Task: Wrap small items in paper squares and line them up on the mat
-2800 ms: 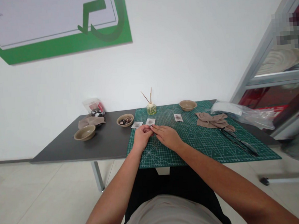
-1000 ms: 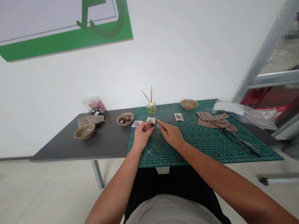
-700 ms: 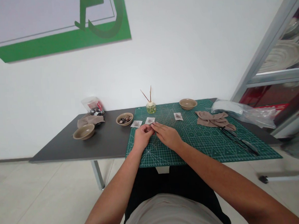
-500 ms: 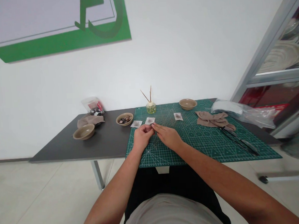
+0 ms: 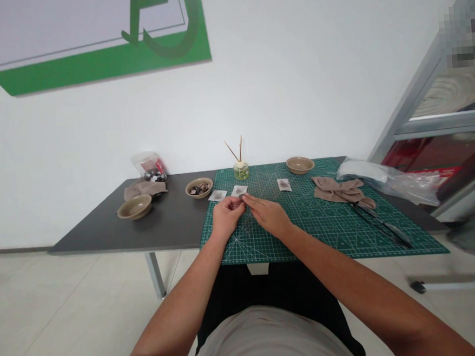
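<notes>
My left hand (image 5: 226, 215) and my right hand (image 5: 270, 217) meet at the fingertips above the green cutting mat (image 5: 326, 231). Pinched between them is a small dark grey piece (image 5: 241, 195) that looks like a pebble. The right fingers are straight and pressed together against it, while those of the left are curled. Just beyond the hands lies a small white card with a dark pattern (image 5: 239, 190). A similar card (image 5: 218, 195) is to its left, another (image 5: 284, 185) to its right. A tan bowl (image 5: 189, 194) of mixed pebbles stands left of them.
A reed diffuser (image 5: 241, 171) stands by the wall. Tan bowls sit at the back right (image 5: 300, 165) and far left (image 5: 134, 208). Behind the left bowl are a cloth (image 5: 144, 189) and a tipped clear jar (image 5: 149, 165). At right lie a brown cloth (image 5: 340, 190), glasses (image 5: 381, 225) and plastic wrapping (image 5: 404, 185).
The view has shifted very slightly. Both hands stay together at nearly the same spot, and the dark grey piece between the fingertips shows a bit more clearly.
</notes>
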Motion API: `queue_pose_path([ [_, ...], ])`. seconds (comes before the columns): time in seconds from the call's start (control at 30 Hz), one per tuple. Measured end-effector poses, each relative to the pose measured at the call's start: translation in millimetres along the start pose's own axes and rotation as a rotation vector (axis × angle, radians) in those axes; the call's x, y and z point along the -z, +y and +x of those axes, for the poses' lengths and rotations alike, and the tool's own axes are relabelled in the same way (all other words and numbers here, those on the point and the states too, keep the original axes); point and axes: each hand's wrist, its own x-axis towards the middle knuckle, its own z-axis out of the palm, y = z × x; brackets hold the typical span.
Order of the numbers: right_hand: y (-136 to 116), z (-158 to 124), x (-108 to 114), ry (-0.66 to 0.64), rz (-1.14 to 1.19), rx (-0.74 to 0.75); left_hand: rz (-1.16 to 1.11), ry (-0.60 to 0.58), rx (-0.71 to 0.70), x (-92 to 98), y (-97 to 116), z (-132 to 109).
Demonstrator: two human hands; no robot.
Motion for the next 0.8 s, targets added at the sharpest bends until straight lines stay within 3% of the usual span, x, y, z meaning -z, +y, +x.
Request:
queue_pose_path([
  [0.33, -0.2, 0.6, 0.8, 0.022, -0.036, -0.020, -0.112, -0.010, 0.015, -0.1, -0.1, 1.2],
  [0.53, -1.1, -0.1, -3.4, 0.056, -0.032, 0.163, -0.113, -0.004, -0.008, -1.3, -0.7, 2.7],
  [0.7, -0.8, -1.0, -2.8, 0.075, 0.007, 0.005, -0.181, -0.058, 0.009, -1.2, -0.9, 1.7],
  [0.8, -1.7, -1.2, -1.9, 0.058, 0.038, 0.047, -0.106, -0.044, -0.016, -0.2, 0.2, 1.0],
])
